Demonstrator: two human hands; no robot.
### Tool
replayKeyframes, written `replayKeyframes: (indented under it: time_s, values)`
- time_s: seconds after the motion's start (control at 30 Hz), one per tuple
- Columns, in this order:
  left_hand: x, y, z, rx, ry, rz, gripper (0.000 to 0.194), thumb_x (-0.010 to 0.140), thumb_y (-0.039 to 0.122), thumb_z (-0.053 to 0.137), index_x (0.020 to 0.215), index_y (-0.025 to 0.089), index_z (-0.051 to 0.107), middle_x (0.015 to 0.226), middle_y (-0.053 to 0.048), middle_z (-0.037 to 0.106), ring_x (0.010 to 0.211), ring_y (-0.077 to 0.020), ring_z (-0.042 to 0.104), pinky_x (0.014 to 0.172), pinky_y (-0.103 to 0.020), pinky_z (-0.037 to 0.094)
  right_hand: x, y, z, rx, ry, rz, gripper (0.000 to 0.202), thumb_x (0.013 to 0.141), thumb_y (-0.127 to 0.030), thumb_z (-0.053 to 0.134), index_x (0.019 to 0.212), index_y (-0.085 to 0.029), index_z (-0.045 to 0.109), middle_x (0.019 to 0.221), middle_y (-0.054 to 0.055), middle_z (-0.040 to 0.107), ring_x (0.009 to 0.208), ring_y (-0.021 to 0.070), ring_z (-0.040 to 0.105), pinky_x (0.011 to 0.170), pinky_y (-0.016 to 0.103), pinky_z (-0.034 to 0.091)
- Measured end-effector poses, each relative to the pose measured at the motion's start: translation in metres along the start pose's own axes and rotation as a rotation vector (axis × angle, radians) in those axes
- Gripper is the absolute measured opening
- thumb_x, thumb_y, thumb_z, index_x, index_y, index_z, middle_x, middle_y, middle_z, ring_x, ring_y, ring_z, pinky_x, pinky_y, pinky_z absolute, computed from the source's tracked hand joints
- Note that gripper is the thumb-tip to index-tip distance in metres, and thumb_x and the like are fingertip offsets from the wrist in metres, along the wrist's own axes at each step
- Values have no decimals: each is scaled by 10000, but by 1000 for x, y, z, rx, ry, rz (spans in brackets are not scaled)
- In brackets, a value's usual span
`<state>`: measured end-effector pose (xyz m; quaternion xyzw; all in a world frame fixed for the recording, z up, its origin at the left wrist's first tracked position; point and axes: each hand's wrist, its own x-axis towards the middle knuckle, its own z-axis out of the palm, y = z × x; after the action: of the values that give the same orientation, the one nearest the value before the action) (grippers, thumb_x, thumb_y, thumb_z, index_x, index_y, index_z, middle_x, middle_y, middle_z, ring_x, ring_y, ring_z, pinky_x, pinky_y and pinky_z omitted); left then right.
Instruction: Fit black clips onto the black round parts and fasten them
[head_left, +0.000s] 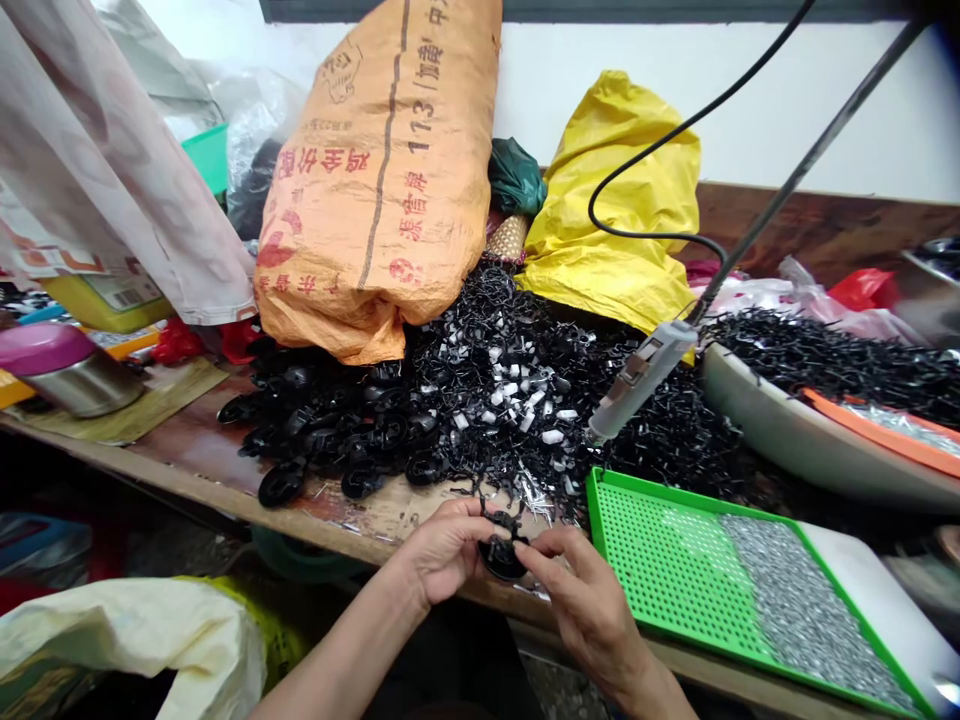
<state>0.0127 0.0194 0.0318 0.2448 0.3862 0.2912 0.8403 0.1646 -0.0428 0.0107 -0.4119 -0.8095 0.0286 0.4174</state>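
Observation:
Over the front edge of the bench, my left hand (448,552) is closed around one side of a round black plastic part (501,562). From the other side, my right hand (583,596) presses its thumb and fingertips onto the same part. Its inner side faces up, but small details between the fingers are hidden. Similar black plastic parts (364,478) lie heaped behind my left hand. Thin metal pins (534,497) are scattered just beyond my hands, and small white pieces (506,388) lie among a pile of small black pieces (457,350).
A grey electric screwdriver (643,382) hangs above the pile. At right are a green perforated tray (660,560) with small metal pieces and a large pale basin (780,425). Behind stand an orange sack (382,190) and a yellow bag (615,190). A steel cup (90,375) lies left.

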Motion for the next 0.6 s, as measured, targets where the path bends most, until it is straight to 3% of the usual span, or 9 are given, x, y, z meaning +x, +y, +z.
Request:
replayKeyframes:
  time_s: [0.17,0.33,0.5,0.6]
  values:
    - [5,0,-4,48,-62,-49,148,479,23,590,589,122,584,511,0,599,450,-113,529,487,-251,419,-4,4,-4,-29,-115,-12,422,765,-85,433,1146,-266,418,824,45,517,726,142,489,606,297,418]
    - [1,-1,-6,99,-80,-23,156,491,10,581,608,107,618,563,-11,613,494,-98,523,544,-227,396,14,2,-14,-88,-275,-142,290,777,-108,430,1046,-195,498,789,56,541,711,143,467,607,291,381]
    - [-7,-7,-16,177,81,251,208,562,82,594,758,125,649,650,-23,639,620,-138,542,599,-230,387,43,18,-13,-84,-528,-64,247,790,-121,397,927,-222,577,813,32,553,735,126,485,614,241,391]
    - [-7,-14,-25,168,238,420,236,571,119,617,805,141,641,711,-17,646,688,-146,540,660,-232,389,65,45,-4,-237,-506,137,285,777,-83,383,951,-215,566,887,19,551,766,106,509,642,204,399]
